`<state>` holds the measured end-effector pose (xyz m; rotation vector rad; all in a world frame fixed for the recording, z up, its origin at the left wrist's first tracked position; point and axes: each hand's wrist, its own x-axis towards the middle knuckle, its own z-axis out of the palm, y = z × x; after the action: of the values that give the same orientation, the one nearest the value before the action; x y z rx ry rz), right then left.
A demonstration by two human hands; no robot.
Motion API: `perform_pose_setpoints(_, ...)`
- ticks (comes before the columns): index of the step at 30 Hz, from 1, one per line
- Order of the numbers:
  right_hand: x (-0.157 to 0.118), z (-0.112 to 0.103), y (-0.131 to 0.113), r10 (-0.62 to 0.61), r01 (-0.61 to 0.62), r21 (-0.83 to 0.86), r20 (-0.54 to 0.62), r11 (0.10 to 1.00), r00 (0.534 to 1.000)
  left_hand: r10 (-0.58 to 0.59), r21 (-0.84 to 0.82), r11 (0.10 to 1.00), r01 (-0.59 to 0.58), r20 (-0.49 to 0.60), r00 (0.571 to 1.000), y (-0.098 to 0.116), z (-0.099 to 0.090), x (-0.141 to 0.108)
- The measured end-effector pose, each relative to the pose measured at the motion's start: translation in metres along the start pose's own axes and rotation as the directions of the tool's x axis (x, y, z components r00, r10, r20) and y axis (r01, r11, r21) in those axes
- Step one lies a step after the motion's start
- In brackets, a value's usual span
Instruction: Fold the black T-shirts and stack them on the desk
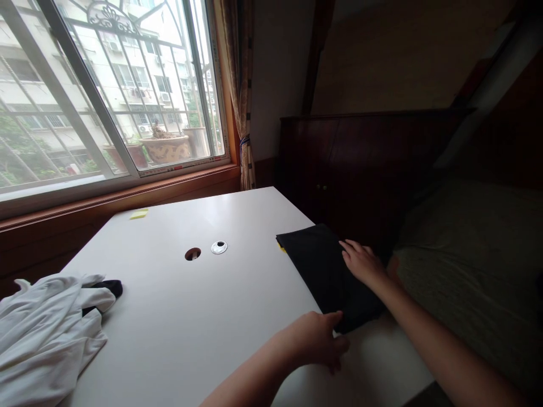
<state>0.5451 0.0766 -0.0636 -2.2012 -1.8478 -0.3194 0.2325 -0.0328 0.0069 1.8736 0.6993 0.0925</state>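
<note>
A folded black cloth (326, 271), perhaps a garment, lies at the right edge of the white table (178, 316). A bit of yellow shows under its left corner. My right hand (362, 263) rests on the cloth's right side, fingers stretched out and lying flat. At the near corner, my left hand (320, 339) has its index finger extended onto the cloth's edge. The other fingers of that hand are apart and hang lower, beside the corner.
A crumpled white cloth (46, 333) with a black part (112, 287) lies on the table's left. Beyond the middle are an open cable hole (193, 254) and a silver grommet (219, 247). A yellow sticky note (138, 214) sits near the window. A dark cabinet (360, 164) stands behind.
</note>
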Motion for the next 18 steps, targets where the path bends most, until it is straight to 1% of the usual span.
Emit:
perform_pose_setpoints(1,-0.001,-0.002,-0.004,-0.018,0.017,-0.012,-0.033,1.0,0.999,0.02,0.139,0.99,-0.014,-0.038,0.999,0.001,0.002,-0.006)
perform_pose_setpoints(3,0.001,-0.007,-0.015,-0.086,0.085,-0.016,-0.089,0.996,0.992,0.059,0.36,0.933,-0.023,-0.09,0.994,0.001,0.008,-0.018)
perform_pose_setpoints(5,0.005,-0.011,-0.031,-0.17,0.173,0.028,-0.084,0.985,0.982,0.088,0.471,0.882,-0.029,-0.105,0.991,-0.003,0.011,-0.033)
perform_pose_setpoints(6,0.008,-0.013,-0.041,-0.208,0.211,0.066,-0.054,0.975,0.977,0.1,0.482,0.875,-0.038,-0.103,0.99,-0.006,0.01,-0.04)
perform_pose_setpoints(8,0.013,-0.014,-0.062,-0.273,0.265,0.155,0.039,0.952,0.961,0.129,0.449,0.892,-0.061,-0.122,0.984,-0.013,0.005,-0.058)
perform_pose_setpoints(12,0.027,-0.013,-0.098,-0.348,0.289,0.269,0.205,0.919,0.915,0.201,0.348,0.931,-0.114,-0.225,0.953,-0.038,-0.019,-0.097)
perform_pose_setpoints(15,0.041,-0.009,-0.119,-0.367,0.291,0.287,0.265,0.913,0.892,0.222,0.313,0.944,-0.106,-0.364,0.904,-0.067,-0.039,-0.127)
perform_pose_setpoints(18,0.052,-0.005,-0.139,-0.399,0.312,0.304,0.285,0.9,0.872,0.209,0.263,0.961,-0.086,-0.487,0.848,-0.094,-0.056,-0.154)
